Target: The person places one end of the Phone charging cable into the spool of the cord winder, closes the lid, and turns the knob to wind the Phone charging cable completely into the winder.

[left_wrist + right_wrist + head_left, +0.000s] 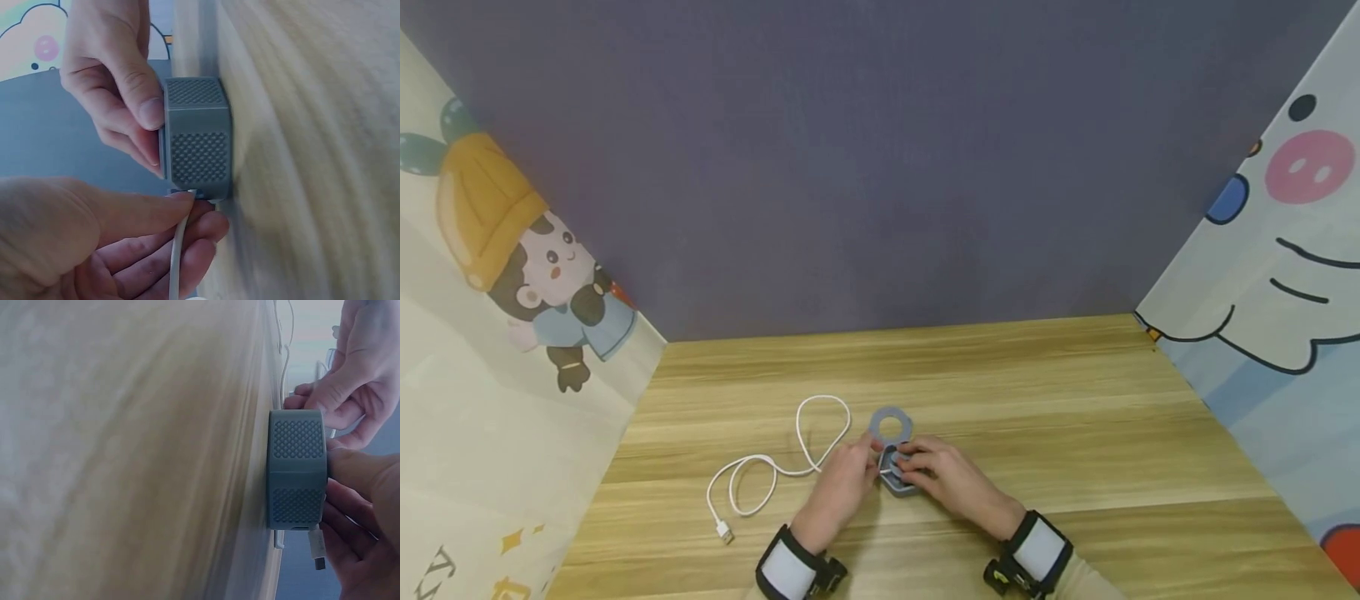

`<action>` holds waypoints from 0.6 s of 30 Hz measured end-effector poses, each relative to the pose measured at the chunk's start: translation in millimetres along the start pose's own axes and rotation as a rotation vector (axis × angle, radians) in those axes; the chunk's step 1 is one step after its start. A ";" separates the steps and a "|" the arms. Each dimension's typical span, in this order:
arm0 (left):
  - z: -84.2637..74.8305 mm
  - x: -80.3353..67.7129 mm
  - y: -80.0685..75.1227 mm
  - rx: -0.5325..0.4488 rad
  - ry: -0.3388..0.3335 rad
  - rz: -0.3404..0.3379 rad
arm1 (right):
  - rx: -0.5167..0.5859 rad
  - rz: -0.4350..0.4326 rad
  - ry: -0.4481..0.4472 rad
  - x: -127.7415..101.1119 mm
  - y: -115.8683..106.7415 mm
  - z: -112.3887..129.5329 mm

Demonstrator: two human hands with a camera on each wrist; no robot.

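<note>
A small grey many-sided case (901,485) with knobbly side panels (199,156) rests on the wooden table, its hollow side up. A white USB cable (758,457) runs from its left side. My left hand (844,477) pinches that cable between thumb and fingers where it meets the case wall. Over the open top, my right hand (951,477) grips a round grey piece (895,460) within the case, partly hidden by the fingers. A small white plug (317,545) sticks out beyond the case's far side in the right wrist view.
A flat grey ring (890,414) lies just behind the case. The cable loops over the table on the left, ending in a USB plug (724,532). A dark panel (895,183) stands at the back, with cartoon-printed walls at both sides.
</note>
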State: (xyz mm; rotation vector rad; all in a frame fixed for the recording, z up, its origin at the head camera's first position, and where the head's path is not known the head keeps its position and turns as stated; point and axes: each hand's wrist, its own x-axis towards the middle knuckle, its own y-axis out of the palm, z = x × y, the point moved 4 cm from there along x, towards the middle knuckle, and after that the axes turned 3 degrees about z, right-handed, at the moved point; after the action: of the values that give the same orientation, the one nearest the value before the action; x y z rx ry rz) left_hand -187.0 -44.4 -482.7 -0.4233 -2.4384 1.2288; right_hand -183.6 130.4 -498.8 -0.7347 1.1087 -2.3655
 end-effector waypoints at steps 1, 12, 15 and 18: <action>0.0 -0.8 -0.3 0.005 0.004 -0.006 | -0.003 -0.001 -0.004 0.1 0.2 -0.1; 0.0 -1.4 0.3 0.039 -0.017 -0.029 | -0.020 -0.013 -0.023 0.1 1.0 -0.9; -0.7 -1.7 -0.2 0.037 -0.022 -0.027 | -0.014 0.000 -0.006 0.0 0.9 -1.3; -1.4 -2.4 -1.0 0.047 -0.025 -0.029 | -0.013 0.007 0.003 -0.2 0.9 -1.4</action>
State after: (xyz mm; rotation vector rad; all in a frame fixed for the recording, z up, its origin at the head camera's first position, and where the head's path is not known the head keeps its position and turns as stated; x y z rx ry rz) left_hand -184.3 -45.1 -481.6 -0.3599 -2.4226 1.2830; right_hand -184.2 130.7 -500.2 -0.7313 1.1273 -2.3565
